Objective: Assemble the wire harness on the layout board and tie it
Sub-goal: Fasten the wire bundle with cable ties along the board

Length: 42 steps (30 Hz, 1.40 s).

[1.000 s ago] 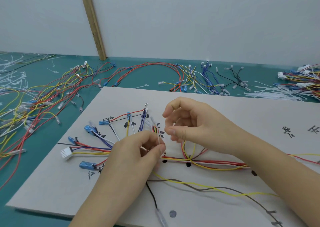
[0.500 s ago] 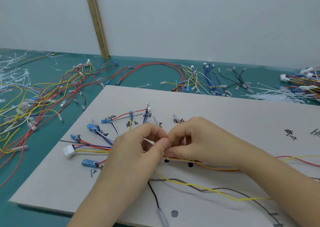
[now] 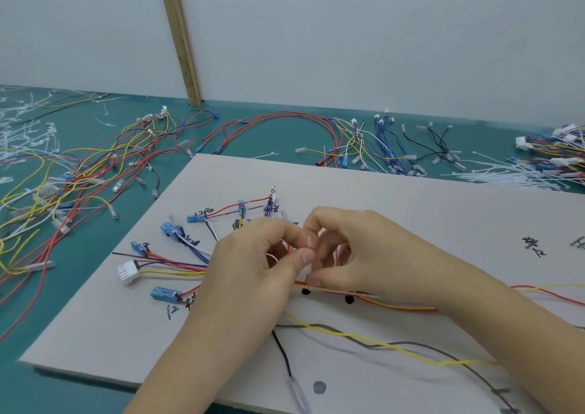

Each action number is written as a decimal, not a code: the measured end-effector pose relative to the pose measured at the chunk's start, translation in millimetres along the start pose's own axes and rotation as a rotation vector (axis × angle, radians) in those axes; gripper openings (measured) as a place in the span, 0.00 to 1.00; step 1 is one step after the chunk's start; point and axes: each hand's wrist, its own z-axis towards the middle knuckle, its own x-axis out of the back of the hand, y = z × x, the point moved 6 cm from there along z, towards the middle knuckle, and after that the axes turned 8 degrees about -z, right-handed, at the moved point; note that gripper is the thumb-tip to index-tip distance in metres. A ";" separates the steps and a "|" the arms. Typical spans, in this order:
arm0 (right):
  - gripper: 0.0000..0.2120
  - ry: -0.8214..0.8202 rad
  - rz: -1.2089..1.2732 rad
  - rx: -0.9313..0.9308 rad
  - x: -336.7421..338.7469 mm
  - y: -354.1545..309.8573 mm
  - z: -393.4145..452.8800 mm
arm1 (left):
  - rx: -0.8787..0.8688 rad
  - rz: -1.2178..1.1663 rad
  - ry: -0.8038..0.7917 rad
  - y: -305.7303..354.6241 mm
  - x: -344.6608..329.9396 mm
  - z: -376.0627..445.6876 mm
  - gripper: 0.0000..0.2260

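Note:
The grey layout board (image 3: 395, 192) lies on the green table, marked with black writing and dots. A wire harness (image 3: 177, 265) fans out on it at the left, with blue terminals and a white connector (image 3: 127, 272); its trunk runs right under my hands. My left hand (image 3: 253, 265) and my right hand (image 3: 351, 249) meet over the point where the wires gather. Both pinch a thin white cable tie (image 3: 308, 257) between thumb and fingers, right above the bundle. A loose yellow wire (image 3: 373, 342) and a black wire (image 3: 285, 358) trail toward the board's near edge.
Tangled spare wires (image 3: 72, 166) cover the table to the left. More wire sets (image 3: 364, 141) lie behind the board, and a heap of white cable ties (image 3: 512, 176) sits at the far right. A wooden strip (image 3: 180, 37) leans on the wall.
My right hand has come down from above the board to meet my left hand. Both hands now close on the white tie over the bundle, tighter than half a second ago.

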 end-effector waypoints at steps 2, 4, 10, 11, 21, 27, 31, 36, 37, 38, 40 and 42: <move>0.13 0.014 -0.026 0.002 1.0 -0.4 -0.2 | -0.027 0.001 -0.005 3.1 -1.4 -0.1 0.07; 0.13 0.015 -0.054 -0.001 0.0 -0.6 0.0 | -0.037 -0.015 -0.010 5.2 -1.7 0.6 0.04; 0.15 0.000 -0.100 -0.010 -3.7 -0.3 1.4 | -0.069 -0.046 -0.018 9.0 -1.1 1.1 0.07; 0.15 0.001 -0.106 -0.014 -3.7 -0.1 1.6 | -0.070 -0.049 -0.022 9.5 -1.4 0.7 0.07; 0.10 -0.011 -0.261 -0.015 -7.7 -6.1 3.5 | -0.077 -0.138 -0.017 9.5 -4.7 -1.8 0.07; 0.11 -0.031 -0.283 0.003 -9.1 -10.6 4.7 | -0.122 -0.169 0.019 10.6 -8.8 -5.2 0.09; 0.10 -0.033 -0.283 0.025 -8.9 -13.1 4.0 | -0.154 -0.166 0.033 11.1 -9.0 -8.7 0.09; 0.11 -0.038 -0.294 0.027 -9.8 -13.5 4.3 | -0.186 -0.168 0.032 12.7 -8.6 -10.6 0.09; 0.12 -0.038 -0.294 0.027 -10.3 -13.7 4.5 | -0.187 -0.174 0.032 12.2 -8.4 -10.7 0.09; 0.12 -0.038 -0.296 0.027 -10.3 -14.2 4.6 | -0.186 -0.181 0.031 12.1 -8.7 -10.8 0.09; 0.11 -0.041 -0.317 0.036 -9.3 -14.4 4.6 | -0.169 -0.218 0.035 10.5 -10.5 -9.9 0.08; 0.10 -0.042 -0.330 0.039 -7.2 -14.3 5.6 | -0.126 -0.287 0.056 6.7 -11.1 -5.7 0.07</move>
